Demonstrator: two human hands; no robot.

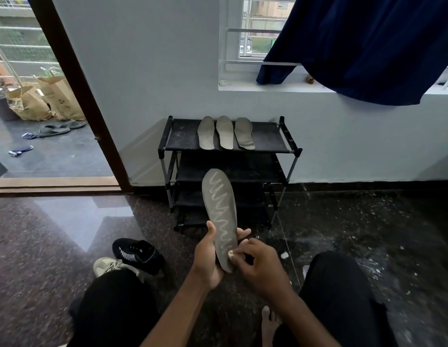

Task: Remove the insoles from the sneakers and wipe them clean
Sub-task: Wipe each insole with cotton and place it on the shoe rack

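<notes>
Between the seated person's knees, the left hand (208,256) gripped a grey insole (219,204) by its heel end, thumb along the near left edge and fingertips curling round from behind onto the right edge. That insole stood nearly upright, toe end rising above the hand and tilted a little to the left, and a pale zigzag streak (219,196) ran down its face. Just right of the left hand, the right hand (258,265) had its fingers curled, pinching a small pale wad (230,254) and pressing it against the insole's lower part near the heel. Beyond both hands stood a black shoe rack (182,136) against the wall, and on its top shelf lay three insoles (224,132) side by side, close together, toes toward the wall. Left of the left hand, on the dark polished floor (55,234), a black sneaker (137,254) lay touching a pale sneaker (107,266), which was partly hidden by the person's left knee. Below the right hand a bare foot (269,321) rested on the floor. Far above and right of the hands a dark blue curtain (368,46) hung across a window (250,33). Well off to the left, through an open doorway, paper bags (27,103) and sandals (52,130) lay outside.
</notes>
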